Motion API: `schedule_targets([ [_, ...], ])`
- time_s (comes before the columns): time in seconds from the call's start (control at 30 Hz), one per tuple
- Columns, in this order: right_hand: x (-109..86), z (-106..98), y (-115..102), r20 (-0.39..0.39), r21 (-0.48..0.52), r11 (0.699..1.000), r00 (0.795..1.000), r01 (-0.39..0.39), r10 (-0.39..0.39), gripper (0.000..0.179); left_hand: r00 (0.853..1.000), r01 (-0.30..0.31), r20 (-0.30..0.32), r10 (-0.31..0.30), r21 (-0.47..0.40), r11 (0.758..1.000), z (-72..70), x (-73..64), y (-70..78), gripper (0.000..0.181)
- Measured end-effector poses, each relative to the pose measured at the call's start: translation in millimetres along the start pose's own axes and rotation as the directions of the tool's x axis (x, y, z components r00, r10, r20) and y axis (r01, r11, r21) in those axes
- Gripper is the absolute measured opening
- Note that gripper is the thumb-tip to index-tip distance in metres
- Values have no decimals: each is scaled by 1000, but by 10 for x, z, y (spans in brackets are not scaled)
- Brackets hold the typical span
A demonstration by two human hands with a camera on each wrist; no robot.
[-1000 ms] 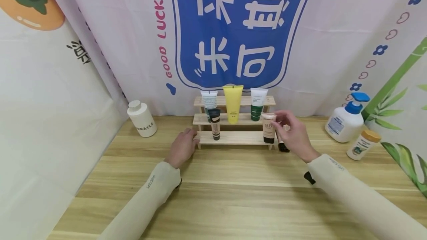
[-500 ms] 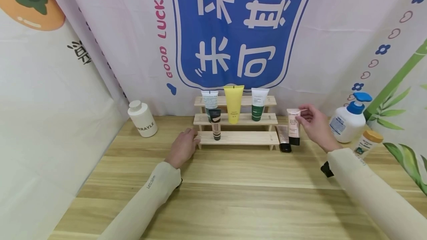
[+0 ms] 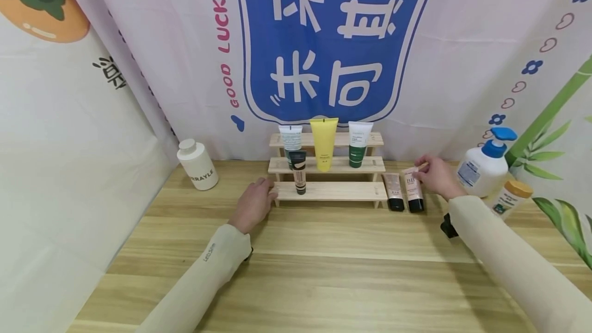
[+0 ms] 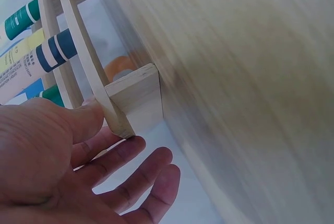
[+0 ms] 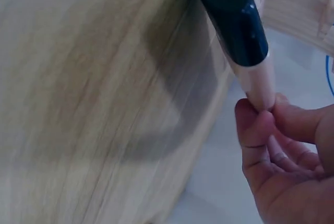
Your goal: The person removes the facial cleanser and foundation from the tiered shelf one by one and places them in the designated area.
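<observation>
My right hand (image 3: 437, 176) pinches the flat top end of a pale pink BB cream tube (image 3: 412, 189) between thumb and fingers. Its black cap points down toward the table in the right wrist view, where the tube (image 5: 255, 85) hangs tilted from the fingertips. Just left of it a second pinkish tube (image 3: 393, 189) with a black cap leans beside the tiered wooden rack (image 3: 337, 191). At the rack's left end my left hand (image 3: 253, 204) grips the end of the lowest board (image 4: 86, 51), thumb on one side and fingers on the other.
On the rack stand a yellow tube (image 3: 324, 143), a white-and-green tube (image 3: 358, 143), a pale blue tube (image 3: 290, 139) and a dark-capped beige tube (image 3: 299, 172). A white bottle (image 3: 198, 165) stands left; a blue-topped pump bottle (image 3: 481, 168) and an orange-capped bottle (image 3: 511, 197) stand right.
My right hand has carried the BB cream tube from the rack's lowest step rightward, then lowered it beside the other pinkish tube. The left hand has stayed at the rack's end.
</observation>
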State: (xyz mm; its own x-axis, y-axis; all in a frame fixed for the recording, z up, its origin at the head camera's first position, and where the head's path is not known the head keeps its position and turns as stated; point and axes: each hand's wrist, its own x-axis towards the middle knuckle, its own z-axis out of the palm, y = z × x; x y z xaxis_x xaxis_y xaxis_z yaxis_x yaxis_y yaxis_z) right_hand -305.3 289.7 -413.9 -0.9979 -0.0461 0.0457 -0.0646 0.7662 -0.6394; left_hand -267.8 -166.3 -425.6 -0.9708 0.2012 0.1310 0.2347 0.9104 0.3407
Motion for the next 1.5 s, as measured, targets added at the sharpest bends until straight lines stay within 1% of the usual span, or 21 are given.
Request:
schedule_targets([
  [0.17,56,21,50,56,24,997,996,-71,70,24,1000,9,6,-9,0,1000,14,12,9,32],
  [0.33,88,18,109,86,51,993,991,-109,104,22,1000,5,13,-5,5,1000,13,28,23,33],
  [0.43,105,10,142,95,48,993,990,-107,102,22,1000,-3,14,3,11,1000,-4,35,30,33],
  [0.57,119,-3,150,101,42,995,992,-85,80,23,1000,-11,12,11,19,1000,-28,42,44,33],
  [0.73,96,-34,95,88,58,995,993,-84,79,25,1000,-11,12,11,31,999,-40,48,52,32],
  [0.83,70,-61,38,63,31,998,996,-60,58,27,1000,-9,12,8,32,999,-39,43,50,32],
  [0.97,32,-93,-39,27,-18,1000,1000,-6,6,30,1000,-11,10,11,29,1000,-37,29,47,32],
  [1.1,-26,-99,-123,3,-20,999,999,37,-37,35,1000,-15,13,14,30,999,-36,17,42,32],
  [1.17,-60,-87,-179,-21,-23,998,998,60,-60,38,1000,-15,15,15,29,999,-35,13,39,32],
  [1.3,-120,-46,-302,-87,-36,990,987,133,-136,38,1000,-13,16,13,30,999,-31,8,29,32],
  [1.5,-179,19,-493,-174,-22,972,956,236,-236,28,1000,-17,14,17,33,999,-27,0,19,32],
])
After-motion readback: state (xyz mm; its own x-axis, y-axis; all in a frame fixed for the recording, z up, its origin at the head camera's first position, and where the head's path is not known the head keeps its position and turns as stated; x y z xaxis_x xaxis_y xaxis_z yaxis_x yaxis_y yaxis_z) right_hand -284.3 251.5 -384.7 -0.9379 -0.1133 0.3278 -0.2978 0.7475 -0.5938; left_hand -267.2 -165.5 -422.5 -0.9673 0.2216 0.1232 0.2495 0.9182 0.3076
